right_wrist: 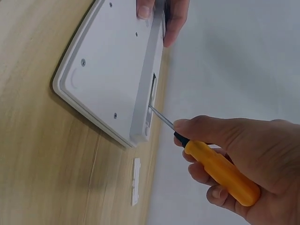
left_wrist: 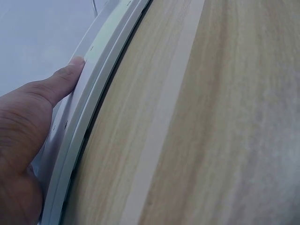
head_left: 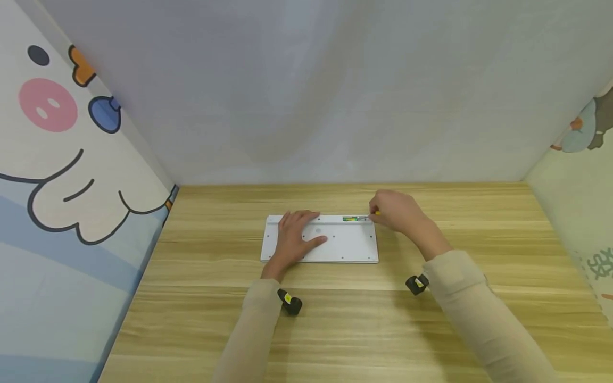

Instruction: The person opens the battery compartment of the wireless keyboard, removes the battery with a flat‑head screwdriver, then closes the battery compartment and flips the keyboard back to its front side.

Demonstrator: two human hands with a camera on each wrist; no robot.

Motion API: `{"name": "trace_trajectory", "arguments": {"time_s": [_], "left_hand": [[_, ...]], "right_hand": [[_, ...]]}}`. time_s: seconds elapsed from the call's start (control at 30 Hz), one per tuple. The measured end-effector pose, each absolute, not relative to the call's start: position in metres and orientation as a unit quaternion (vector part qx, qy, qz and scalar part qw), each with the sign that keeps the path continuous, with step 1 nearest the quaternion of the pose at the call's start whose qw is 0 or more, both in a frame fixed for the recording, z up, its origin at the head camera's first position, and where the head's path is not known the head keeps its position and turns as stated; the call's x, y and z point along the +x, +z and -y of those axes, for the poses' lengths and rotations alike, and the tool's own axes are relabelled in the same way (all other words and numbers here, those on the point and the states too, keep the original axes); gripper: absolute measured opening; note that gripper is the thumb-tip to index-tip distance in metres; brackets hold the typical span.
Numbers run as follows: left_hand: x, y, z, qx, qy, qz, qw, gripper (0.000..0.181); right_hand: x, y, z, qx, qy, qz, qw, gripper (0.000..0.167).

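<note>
A white keyboard (head_left: pixel 351 244) lies face down, with small screws showing on its back. Near the right end of its raised far edge, a battery slot (head_left: pixel 346 218) is uncovered and something green shows inside. My left hand (head_left: pixel 293 238) holds the keyboard at its left part, thumb on the back and fingers over the far edge. In my right hand (right_wrist: pixel 234 159) is a screwdriver (right_wrist: pixel 220 173) with a yellow handle, gripped between thumb and fingers. Its metal tip reaches into the slot at the keyboard's edge.
A small white battery cover (right_wrist: pixel 136 182) lies on the wooden table (head_left: pixel 335 330) beyond the keyboard's right end. A pale grey wall (head_left: pixel 311 106) stands behind the table. Cartoon-printed panels (head_left: pixel 52 175) flank it on both sides.
</note>
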State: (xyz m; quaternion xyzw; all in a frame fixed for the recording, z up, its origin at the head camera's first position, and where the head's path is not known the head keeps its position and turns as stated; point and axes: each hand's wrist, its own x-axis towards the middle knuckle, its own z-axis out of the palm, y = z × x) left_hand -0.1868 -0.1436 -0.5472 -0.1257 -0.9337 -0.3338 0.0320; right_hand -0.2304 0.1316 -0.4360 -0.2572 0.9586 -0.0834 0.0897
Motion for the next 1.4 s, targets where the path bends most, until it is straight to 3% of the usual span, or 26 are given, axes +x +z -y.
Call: {"name": "trace_trajectory", "arguments": {"time_s": [0.33, 0.83, 1.4], "left_hand": [[-0.186, -0.545, 0.144, -0.124, -0.338, 0.933, 0.024, 0.066], [-0.187, -0.545, 0.143, -0.124, -0.341, 0.932, 0.029, 0.066], [-0.187, -0.55, 0.144, -0.127, -0.338, 0.932, 0.04, 0.066]], "right_hand": [[-0.233, -0.425, -0.112, -0.267, -0.021, -0.959, 0.092, 0.016], [-0.236, -0.419, -0.093, -0.261, 0.055, -0.957, 0.111, 0.006], [-0.235, -0.42, -0.088, -0.281, 0.09, -0.951, 0.096, 0.021]]}}
